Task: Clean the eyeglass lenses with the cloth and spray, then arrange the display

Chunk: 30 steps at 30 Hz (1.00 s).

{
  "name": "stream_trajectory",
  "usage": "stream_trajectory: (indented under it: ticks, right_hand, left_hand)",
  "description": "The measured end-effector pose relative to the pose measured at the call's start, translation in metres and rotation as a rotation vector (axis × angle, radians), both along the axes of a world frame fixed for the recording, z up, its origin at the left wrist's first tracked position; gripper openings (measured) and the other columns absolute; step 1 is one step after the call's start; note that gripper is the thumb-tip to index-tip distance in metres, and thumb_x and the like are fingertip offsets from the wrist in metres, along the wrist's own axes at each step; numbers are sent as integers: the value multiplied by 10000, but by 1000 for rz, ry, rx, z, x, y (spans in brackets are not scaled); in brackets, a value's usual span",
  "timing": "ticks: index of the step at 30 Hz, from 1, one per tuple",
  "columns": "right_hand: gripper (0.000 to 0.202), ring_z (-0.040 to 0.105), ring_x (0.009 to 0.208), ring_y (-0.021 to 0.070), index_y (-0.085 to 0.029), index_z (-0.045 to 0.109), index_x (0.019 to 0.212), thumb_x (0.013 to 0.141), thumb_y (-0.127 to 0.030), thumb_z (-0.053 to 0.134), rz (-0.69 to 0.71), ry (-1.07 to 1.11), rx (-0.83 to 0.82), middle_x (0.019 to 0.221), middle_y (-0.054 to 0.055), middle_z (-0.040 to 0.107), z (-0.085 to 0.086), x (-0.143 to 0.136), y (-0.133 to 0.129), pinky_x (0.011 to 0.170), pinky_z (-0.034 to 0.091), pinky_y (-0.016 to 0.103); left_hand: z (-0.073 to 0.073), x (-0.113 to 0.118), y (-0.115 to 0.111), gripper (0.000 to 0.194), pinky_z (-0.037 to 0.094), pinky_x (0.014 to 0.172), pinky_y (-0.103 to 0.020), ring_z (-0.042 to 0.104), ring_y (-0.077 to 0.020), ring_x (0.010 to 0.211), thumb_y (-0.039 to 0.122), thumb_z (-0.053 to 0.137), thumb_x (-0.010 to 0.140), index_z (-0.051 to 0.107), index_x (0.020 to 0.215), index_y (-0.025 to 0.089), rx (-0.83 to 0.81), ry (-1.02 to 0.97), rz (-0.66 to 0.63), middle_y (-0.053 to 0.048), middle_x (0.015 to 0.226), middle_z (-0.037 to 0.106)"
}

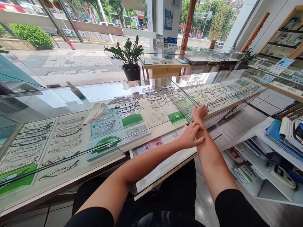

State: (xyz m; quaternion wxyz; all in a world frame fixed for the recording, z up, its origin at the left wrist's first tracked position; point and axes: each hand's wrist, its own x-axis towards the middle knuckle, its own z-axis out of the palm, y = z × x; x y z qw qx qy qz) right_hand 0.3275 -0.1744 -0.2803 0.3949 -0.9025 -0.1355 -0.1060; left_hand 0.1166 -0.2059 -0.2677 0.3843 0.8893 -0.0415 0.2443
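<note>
My left hand [192,135] lies across my right forearm near the wrist, its fingers apart and nothing in them. My right hand [200,113] rests at the edge of the glass display counter [161,124], beside the joint between two glass cases; its fingers are loosely bent and no held object shows. Under the glass are rows of eyeglasses [127,107] and a green card [176,117] near my hands. Below my left forearm, an open drawer [165,167] holds a printed picture of an eye [153,143] and clear plastic.
A spray bottle [76,90] and a beige cloth [94,113] lie on the glass at the left. Behind the counter stands a potted plant [131,60]. White shelves [267,148] with folders and boxes are at the right.
</note>
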Motion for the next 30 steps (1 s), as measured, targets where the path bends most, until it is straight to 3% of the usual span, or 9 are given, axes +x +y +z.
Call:
stream_trajectory:
  ticks: [3, 6, 9, 11, 15, 19, 23, 26, 30]
  right_hand:
    - [538, 455, 1583, 457, -137, 573, 1519, 1070, -425, 502, 3, -10, -10, 1696, 282, 542, -2, 2, -1, 1315, 380, 616]
    - [519, 445, 1590, 462, -164, 579, 1509, 1059, -413, 508, -3, -22, -22, 1693, 271, 548, -4, 4, -1, 1312, 378, 636]
    - [518, 444, 1587, 482, -160, 588, 1504, 1063, -416, 500, -6, -30, -33, 1679, 292, 545, -4, 6, 1, 1306, 380, 652]
    - [525, 454, 1569, 498, -145, 589, 1505, 1067, -417, 491, -5, -38, -33, 1656, 321, 545, -3, 7, 3, 1291, 388, 673]
    - [528, 461, 1540, 498, -159, 594, 1506, 1057, -420, 498, 21, -91, -26, 1618, 319, 576, 2, 5, 6, 1269, 392, 700]
    - [509, 454, 1543, 469, -176, 618, 1477, 1049, -424, 495, 78, -146, -31, 1617, 283, 592, 8, -2, 7, 1267, 403, 658]
    - [442, 464, 1519, 433, -176, 682, 1384, 1044, -396, 504, 200, -213, -65, 1584, 257, 621, 17, -9, 12, 1267, 406, 619]
    - [370, 473, 1502, 410, -177, 755, 1294, 1043, -312, 519, 336, -289, -136, 1570, 234, 638, 29, -7, 22, 1267, 409, 595]
    - [329, 489, 1489, 397, -203, 844, 1252, 1040, -275, 603, 585, -392, -302, 1561, 192, 676, 51, 5, 44, 1266, 413, 569]
  left_hand:
    - [-1, -6, -7, 190, 530, 1142, -511, 624, -320, 1189, 311, 713, 955, 611, 1094, 232, -40, -12, -36, -150, 1270, 681]
    - [5, -23, -12, 87, 556, 1046, -429, 661, -274, 1086, 261, 662, 966, 579, 972, 237, -104, 10, -149, -120, 1144, 718]
    - [15, -40, -8, 164, 552, 888, -354, 670, -220, 916, 255, 627, 1006, 551, 861, 244, -112, 96, -271, -77, 977, 717]
    - [18, -52, 1, 188, 535, 850, -345, 657, -200, 844, 261, 656, 1005, 548, 851, 245, -76, 115, -288, -54, 914, 718]
    - [21, -77, 34, 145, 528, 861, -363, 675, -217, 882, 305, 684, 1040, 585, 955, 241, 48, 114, -93, -60, 979, 754]
    - [28, -105, 92, 166, 515, 973, -427, 718, -294, 1060, 348, 600, 1148, 627, 1032, 233, 272, 211, 236, -111, 1104, 778]
    - [35, -138, 149, 169, 509, 962, -437, 718, -330, 1076, 305, 559, 1160, 607, 1016, 232, 349, 344, 546, -144, 1128, 775]
    - [33, -153, 172, 166, 495, 881, -403, 722, -321, 1017, 303, 543, 1165, 591, 1020, 240, 291, 389, 631, -134, 1106, 778]
    - [29, -155, 180, 168, 477, 854, -384, 725, -315, 993, 287, 530, 1163, 560, 1002, 248, 217, 408, 625, -116, 1078, 785]
